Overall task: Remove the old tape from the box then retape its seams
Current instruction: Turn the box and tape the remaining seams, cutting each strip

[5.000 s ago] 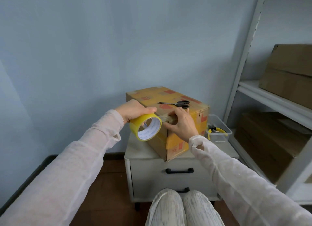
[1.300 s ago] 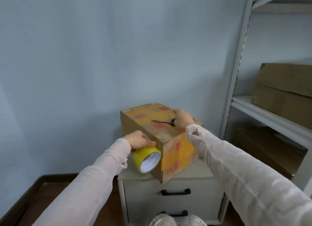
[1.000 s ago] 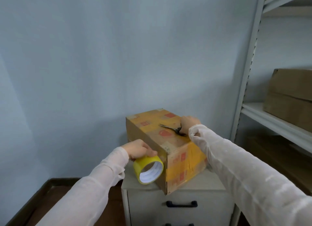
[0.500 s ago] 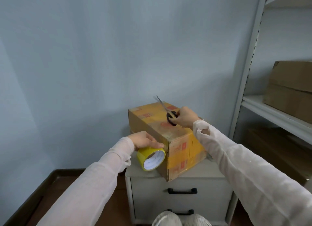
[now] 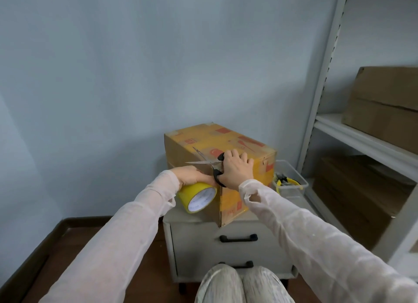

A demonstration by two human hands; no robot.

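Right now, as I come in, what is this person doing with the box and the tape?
A person is taping a yellow-printed cardboard box that rests on a small grey drawer cabinet. The left hand holds a roll of yellow tape against the box's near left side. The right hand grips black-handled scissors, blades open and pointing left just above the left hand. Probably a cut comes next; the strip itself is hard to see.

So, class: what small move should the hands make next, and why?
Probably bring the scissors down beside the tape roll and snip: the right hand grips them with blades open, and the left hand holds the roll against the box.
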